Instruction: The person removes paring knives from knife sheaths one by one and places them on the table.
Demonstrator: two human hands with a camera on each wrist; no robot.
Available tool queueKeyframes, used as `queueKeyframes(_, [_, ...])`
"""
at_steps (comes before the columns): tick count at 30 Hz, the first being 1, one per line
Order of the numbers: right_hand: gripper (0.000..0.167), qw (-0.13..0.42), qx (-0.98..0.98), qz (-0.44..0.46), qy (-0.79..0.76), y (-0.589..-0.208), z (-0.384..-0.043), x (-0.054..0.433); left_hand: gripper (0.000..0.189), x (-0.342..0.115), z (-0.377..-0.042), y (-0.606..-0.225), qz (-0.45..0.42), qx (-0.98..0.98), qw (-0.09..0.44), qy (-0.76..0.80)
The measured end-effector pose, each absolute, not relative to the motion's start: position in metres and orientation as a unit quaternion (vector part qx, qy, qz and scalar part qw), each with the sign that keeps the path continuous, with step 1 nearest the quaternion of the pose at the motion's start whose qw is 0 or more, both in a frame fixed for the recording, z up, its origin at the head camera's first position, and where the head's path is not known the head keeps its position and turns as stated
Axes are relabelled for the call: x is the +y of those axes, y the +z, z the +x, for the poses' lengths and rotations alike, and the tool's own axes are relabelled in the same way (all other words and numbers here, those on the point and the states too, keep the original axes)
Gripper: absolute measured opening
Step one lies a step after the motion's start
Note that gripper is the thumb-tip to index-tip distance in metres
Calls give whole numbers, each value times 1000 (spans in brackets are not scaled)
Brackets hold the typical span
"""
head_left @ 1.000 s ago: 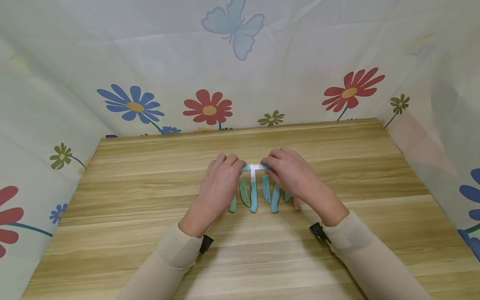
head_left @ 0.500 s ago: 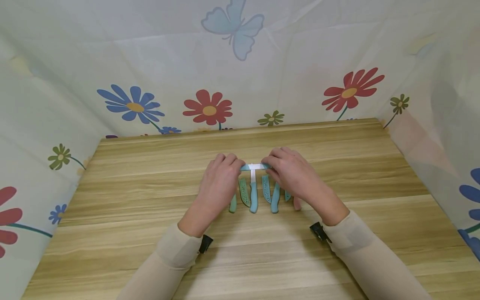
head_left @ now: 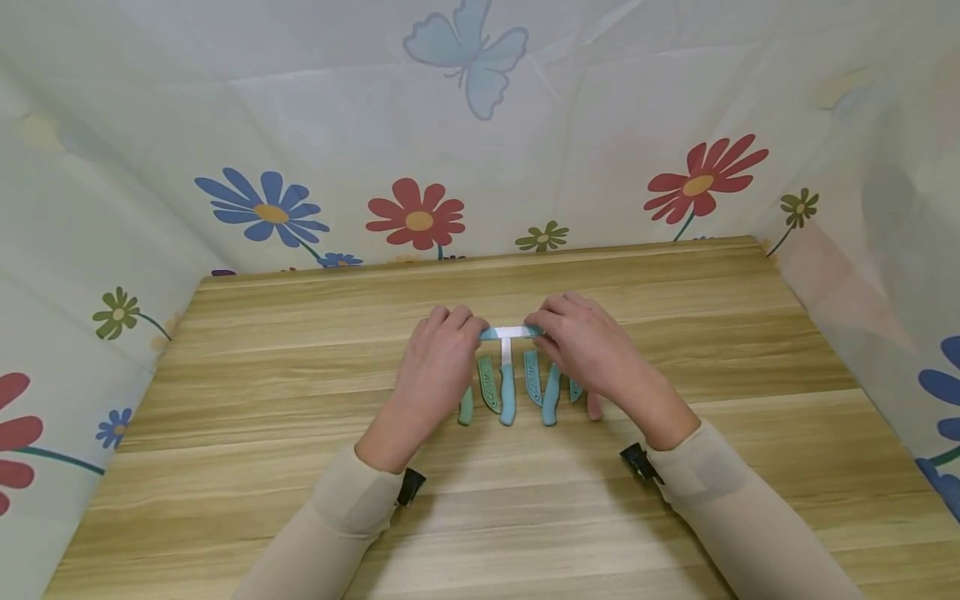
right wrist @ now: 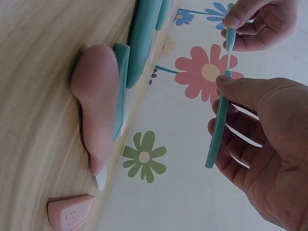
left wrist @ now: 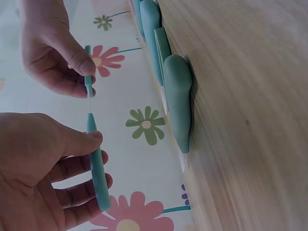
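Observation:
In the head view, my left hand [head_left: 441,367] grips the teal handle of a paring knife, lying crosswise above the table. Its white blade [head_left: 513,332] shows between the hands. My right hand [head_left: 588,350] pinches the teal sheath at the blade's other end. Seen from the left wrist, the knife handle [left wrist: 98,178] lies between thumb and curled fingers. The right wrist view shows the flat sheath [right wrist: 219,125] in the right hand, a short bare length of blade beside it. How far the blade sits inside the sheath is hidden.
Below the hands lie a blue knife [head_left: 507,396], another blue knife [head_left: 551,398], a green knife [head_left: 466,408] and a pink knife [right wrist: 98,101]. Between them are a green sheath [head_left: 489,385] and blue sheaths [head_left: 532,379]. A pink sheath [right wrist: 72,211] lies nearby. A flowered cloth [head_left: 600,150] borders the table.
The hands have drawn slightly apart, and a little more white blade shows between them. The knives and sheaths on the table have not moved.

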State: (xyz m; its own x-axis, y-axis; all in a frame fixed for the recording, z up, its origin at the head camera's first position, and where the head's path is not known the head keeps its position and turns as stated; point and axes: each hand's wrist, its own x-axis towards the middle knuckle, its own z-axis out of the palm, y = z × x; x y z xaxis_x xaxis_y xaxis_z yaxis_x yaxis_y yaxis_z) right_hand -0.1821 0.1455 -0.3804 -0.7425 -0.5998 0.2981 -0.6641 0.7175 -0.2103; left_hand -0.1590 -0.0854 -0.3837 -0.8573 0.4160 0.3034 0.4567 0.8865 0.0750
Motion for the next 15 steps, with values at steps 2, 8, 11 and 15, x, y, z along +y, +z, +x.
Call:
queueKeyframes(2, [23,105,-920,343,155,-380,-182,146,19,-86,-160,-384,-227,-961,140,-71])
queueKeyframes(8, [23,104,-921,341,157,-380,-182,146,20,-86,-161,-384,-226,-962,136,-67])
queueKeyframes(11, [23,105,-921,342,155,-380,-182,146,21,-86,-160,-384,-225,-962,136,-68])
queueKeyframes(15, [23,105,-921,342,157,-379,-182,146,20,-86,-161,-384,-221,-963,138,-71])
